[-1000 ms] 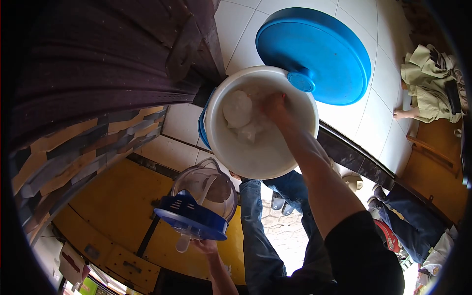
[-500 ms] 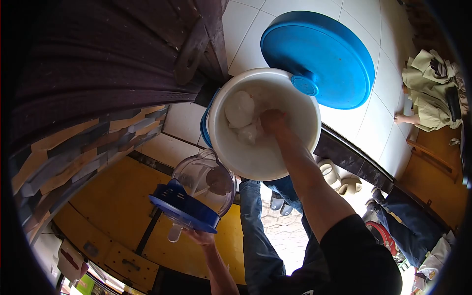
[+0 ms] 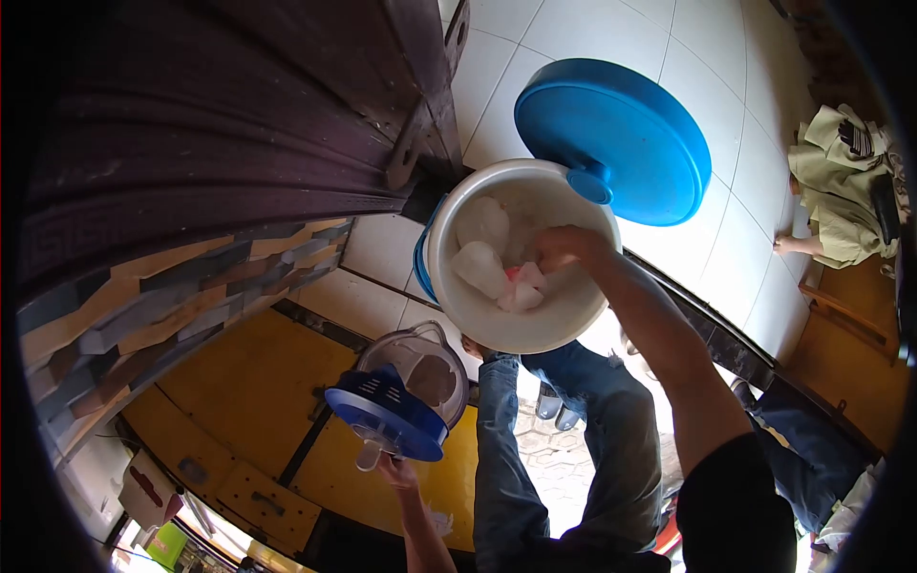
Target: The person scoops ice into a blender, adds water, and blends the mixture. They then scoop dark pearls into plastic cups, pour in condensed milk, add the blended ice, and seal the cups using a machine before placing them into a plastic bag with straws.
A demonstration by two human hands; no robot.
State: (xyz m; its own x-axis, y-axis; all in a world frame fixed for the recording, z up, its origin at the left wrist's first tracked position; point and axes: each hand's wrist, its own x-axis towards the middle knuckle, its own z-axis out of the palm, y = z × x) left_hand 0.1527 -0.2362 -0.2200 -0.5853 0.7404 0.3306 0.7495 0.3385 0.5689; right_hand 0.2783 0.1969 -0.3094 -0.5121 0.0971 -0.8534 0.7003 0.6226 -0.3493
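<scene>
"Quick, biggest first?"

"From my remote feed: one white bucket [image 3: 568, 310], mid-view. One big blue lid [image 3: 616, 143], beside its rim, leaving the mouth open for reaching in."

"Pitcher?"

"One clear pitcher [image 3: 454, 382], one blue top [image 3: 387, 411], low left, below the bucket. I read it as held aside to give the other arm room. Can't tell if the top's fastened."

"Hands?"

"Two. Left hand [image 3: 398, 471] supports the pitcher from below, fingers closed on it, tips hidden. Right hand [image 3: 564, 250] is inside the bucket, fingers bent by one pinkish-white piece [image 3: 516, 274]; can't tell if they're pinching."

"Lumps?"

"Two large pale lumps [image 3: 482, 222], probably ice."
</scene>
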